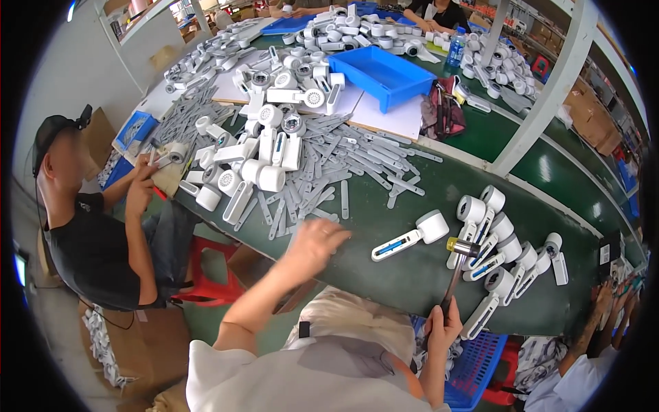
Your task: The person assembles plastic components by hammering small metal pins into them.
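My right hand (443, 327) is closed around the dark handle of a mallet (465, 248) with a metal head and a yellow tip. The mallet head is over a cluster of white handheld units (509, 247) with round heads, several with open handles. My left hand (316, 246), blurred by motion, hovers at the near edge of a pile of flat grey strips (329, 161); whether it holds anything does not show. Between my hands, a single white unit (410, 235) lies on the green table, a blue piece visible in its handle slot.
More white units (264, 151) are heaped at the left and back. A blue tray (382, 72) stands beyond the strips, near a bottle (456, 47). A metal post (549, 89) rises at the right. A co-worker (96, 213) sits at left; a blue basket (473, 371) stands below the table.
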A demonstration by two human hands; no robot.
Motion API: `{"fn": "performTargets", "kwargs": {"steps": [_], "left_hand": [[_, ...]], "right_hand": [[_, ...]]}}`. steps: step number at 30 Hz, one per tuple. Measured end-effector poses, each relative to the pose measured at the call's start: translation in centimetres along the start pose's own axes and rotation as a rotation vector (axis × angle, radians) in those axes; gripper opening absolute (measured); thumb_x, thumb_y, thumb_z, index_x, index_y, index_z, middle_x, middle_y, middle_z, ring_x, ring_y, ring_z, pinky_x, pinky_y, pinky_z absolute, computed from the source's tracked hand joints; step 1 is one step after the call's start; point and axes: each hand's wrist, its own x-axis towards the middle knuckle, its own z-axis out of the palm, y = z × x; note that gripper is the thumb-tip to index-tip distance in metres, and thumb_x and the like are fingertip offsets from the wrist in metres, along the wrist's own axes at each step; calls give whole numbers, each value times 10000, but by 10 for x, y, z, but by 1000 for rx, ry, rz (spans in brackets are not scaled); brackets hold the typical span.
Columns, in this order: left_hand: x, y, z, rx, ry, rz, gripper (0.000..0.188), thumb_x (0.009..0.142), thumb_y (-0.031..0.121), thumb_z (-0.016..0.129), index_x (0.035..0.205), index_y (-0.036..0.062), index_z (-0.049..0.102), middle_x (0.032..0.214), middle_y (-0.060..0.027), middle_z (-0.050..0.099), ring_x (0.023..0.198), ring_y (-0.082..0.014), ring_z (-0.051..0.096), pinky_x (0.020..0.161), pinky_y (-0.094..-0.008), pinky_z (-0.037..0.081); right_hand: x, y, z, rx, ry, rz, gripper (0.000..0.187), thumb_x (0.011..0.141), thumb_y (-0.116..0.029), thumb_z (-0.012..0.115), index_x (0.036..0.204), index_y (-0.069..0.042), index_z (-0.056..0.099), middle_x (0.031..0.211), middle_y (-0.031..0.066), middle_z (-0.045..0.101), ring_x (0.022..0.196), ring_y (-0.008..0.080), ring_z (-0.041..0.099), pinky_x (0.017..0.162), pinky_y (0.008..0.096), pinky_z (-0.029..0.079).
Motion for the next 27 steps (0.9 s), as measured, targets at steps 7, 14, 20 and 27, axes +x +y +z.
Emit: {"fn": "performTargets", "kwargs": {"steps": [7,14,20,27], "left_hand": [[-7,-42,-1,-98,-10,93,202,694,119,737,859,86,625,999,-38,622,1052,-255,523,929,-424,389],[46,44,39,-407,227,-121,166,845,177,660,961,69,612,891,-143,592,817,-313,616,662,-402,515],[51,71,58,-286,110,-181,323,769,226,732,1056,96,656,968,-84,550,890,-293,600,700,-387,530],[34,41,29,-172,104,-111,369,758,184,727,1102,70,655,1027,-91,548,959,-294,524,754,-387,505]], "right_hand": [[0,-5,-1,-56,-37,-12,397,925,-7,504,1316,50,467,575,-4,468,400,52,392,377,196,293],[1,-14,3,-22,-53,2,389,922,-7,506,1305,56,477,591,-3,482,415,51,401,395,193,301],[-5,-16,2,-39,-54,32,399,910,-4,531,1306,34,490,610,-15,491,445,44,417,405,194,315],[-5,-15,2,-31,-79,44,404,902,1,547,1301,34,494,608,-16,494,447,43,422,401,198,320]]}}
